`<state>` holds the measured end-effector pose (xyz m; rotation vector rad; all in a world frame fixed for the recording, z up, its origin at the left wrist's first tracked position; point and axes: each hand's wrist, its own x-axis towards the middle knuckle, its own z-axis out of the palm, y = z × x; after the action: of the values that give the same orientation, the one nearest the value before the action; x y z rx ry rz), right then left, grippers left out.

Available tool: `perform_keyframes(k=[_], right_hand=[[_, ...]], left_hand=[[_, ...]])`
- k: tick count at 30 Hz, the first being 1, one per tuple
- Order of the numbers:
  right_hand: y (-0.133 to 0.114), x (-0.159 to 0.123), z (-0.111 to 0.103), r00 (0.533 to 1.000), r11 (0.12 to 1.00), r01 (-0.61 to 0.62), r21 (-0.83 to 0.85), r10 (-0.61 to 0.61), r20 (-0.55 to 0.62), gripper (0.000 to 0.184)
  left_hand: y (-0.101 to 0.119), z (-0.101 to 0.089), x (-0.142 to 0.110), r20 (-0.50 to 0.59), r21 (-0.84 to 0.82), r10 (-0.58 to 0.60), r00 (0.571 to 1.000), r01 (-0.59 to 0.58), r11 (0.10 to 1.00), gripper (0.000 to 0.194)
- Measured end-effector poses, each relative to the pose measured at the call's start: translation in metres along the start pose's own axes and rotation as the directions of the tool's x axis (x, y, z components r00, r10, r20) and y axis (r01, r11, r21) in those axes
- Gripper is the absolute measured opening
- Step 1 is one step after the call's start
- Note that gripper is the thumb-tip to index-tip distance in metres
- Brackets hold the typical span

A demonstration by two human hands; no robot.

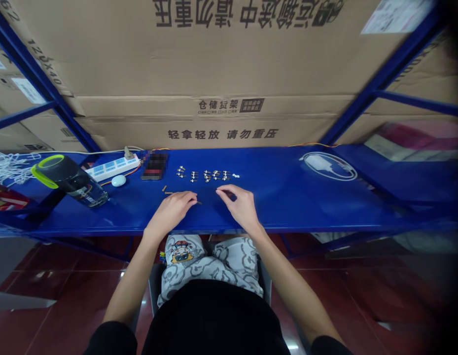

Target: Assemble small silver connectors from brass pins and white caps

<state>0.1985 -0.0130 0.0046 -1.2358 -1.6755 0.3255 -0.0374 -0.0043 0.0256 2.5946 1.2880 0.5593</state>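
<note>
My left hand is low over the blue tabletop with thumb and fingers pinched. The end of a thin brass-coloured pin sticks out of that pinch. To its right, my right hand is closed at the thumb and fingertips; whatever is between them is too small to make out. Beyond both hands lie several small white-and-brass pieces in short rows. A few tiny white pieces are at the right end of these rows. Loose brass-coloured pins rest beside my left hand.
A dark bottle with a lime-green loop leans at the left. Near it are a white power strip, a pale rounded object and a blurred dark rectangular object. A coiled white cable lies right. Cardboard stands behind.
</note>
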Motion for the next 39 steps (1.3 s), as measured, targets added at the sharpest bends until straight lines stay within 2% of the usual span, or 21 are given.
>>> perform_keyframes(k=[3, 6, 9, 12, 15, 19, 23, 26, 32, 39], right_hand=[[-0.001, 0.0, 0.0, 1.0, 0.999, -0.026, 0.019, 0.025, 0.013, 0.013], [-0.001, 0.0, 0.0, 0.998, 0.997, -0.047, 0.062, 0.044, 0.038, 0.013], [0.0, 0.0, 0.0, 0.995, 0.992, -0.068, 0.104, 0.06, 0.076, 0.015], [0.002, 0.0, 0.0, 0.991, 0.982, -0.097, 0.16, 0.081, 0.104, 0.015], [0.004, -0.001, 0.0, 0.989, 0.975, -0.102, 0.198, 0.079, 0.124, 0.013], [0.004, 0.0, -0.001, 0.986, 0.98, -0.074, 0.182, 0.044, 0.162, 0.012], [0.001, 0.0, -0.003, 0.981, 0.982, -0.079, 0.173, 0.046, 0.186, 0.016], [0.0, -0.001, -0.004, 0.972, 0.96, -0.132, 0.247, 0.077, 0.221, 0.018], [0.0, -0.002, -0.001, 0.942, 0.839, -0.299, 0.454, 0.185, 0.278, 0.021], [-0.006, -0.003, -0.004, 0.933, 0.813, -0.313, 0.491, 0.166, 0.319, 0.021]], left_hand=[[-0.018, -0.014, -0.005, -0.014, 0.057, -0.115, 0.993, 0.115, 0.992, 0.018], [-0.031, -0.021, -0.008, -0.109, 0.03, -0.152, 0.982, 0.156, 0.987, 0.017], [-0.026, -0.017, -0.005, -0.24, -0.069, -0.118, 0.964, 0.104, 0.992, 0.016], [-0.008, -0.001, 0.003, -0.312, -0.192, -0.098, 0.945, 0.039, 0.981, 0.013], [0.008, 0.018, 0.011, -0.303, -0.3, -0.098, 0.948, 0.003, 0.954, 0.011], [0.011, 0.031, 0.015, -0.271, -0.336, -0.075, 0.96, -0.022, 0.942, 0.012], [0.008, 0.029, 0.013, -0.287, -0.375, -0.079, 0.955, -0.036, 0.926, 0.012], [0.01, 0.028, 0.013, -0.285, -0.385, -0.06, 0.957, -0.057, 0.921, 0.012], [0.012, 0.029, 0.013, -0.319, -0.392, -0.029, 0.947, -0.104, 0.914, 0.012], [0.011, 0.027, 0.013, -0.321, -0.394, -0.004, 0.947, -0.129, 0.91, 0.014]])
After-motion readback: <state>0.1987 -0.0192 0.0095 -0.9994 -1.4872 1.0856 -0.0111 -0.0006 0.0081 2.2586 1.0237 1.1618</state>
